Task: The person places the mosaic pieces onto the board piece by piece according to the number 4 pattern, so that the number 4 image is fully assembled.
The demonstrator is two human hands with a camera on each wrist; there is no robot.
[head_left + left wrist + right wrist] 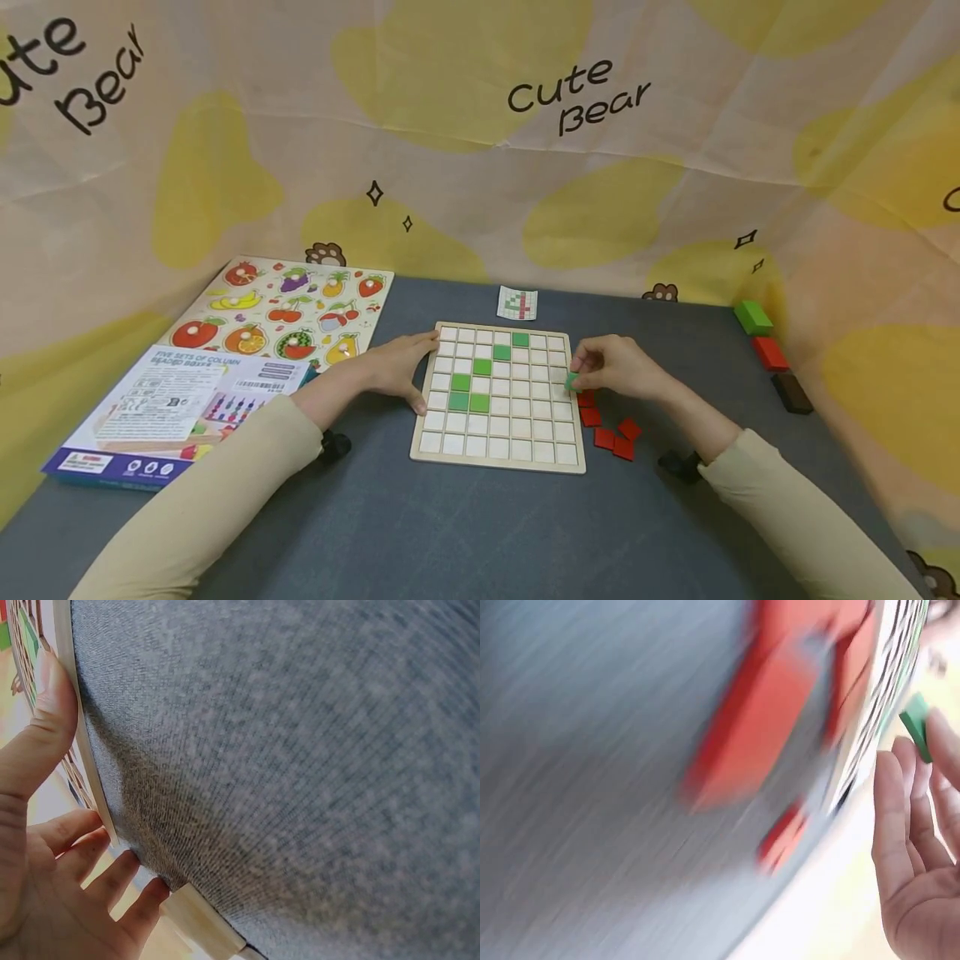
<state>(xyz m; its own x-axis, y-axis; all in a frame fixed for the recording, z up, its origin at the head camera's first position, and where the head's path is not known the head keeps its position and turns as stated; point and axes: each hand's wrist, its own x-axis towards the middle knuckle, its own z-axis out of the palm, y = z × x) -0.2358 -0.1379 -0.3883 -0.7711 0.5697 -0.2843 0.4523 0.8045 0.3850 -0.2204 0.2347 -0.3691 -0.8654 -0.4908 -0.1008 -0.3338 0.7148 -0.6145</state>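
Observation:
A wooden grid board (498, 457) lies on the grey table, with several green tiles (468, 392) set among its white squares. My left hand (401, 367) rests open against the board's left edge (84, 761), thumb and fingers (112, 876) touching the frame. My right hand (611, 367) pinches a small green tile (572, 382) at the board's right edge; in the right wrist view the green tile (917, 733) sits at the fingertips. Several red tiles (611, 432) lie loose just right of the board, blurred red tiles (769, 731) in the right wrist view.
A small pattern card (517, 302) lies behind the board. A fruit puzzle (285, 312) and a printed box (180, 404) sit at the left. Green (752, 317), red (769, 352) and dark blocks (792, 392) line the right edge. A cloth backdrop surrounds the table.

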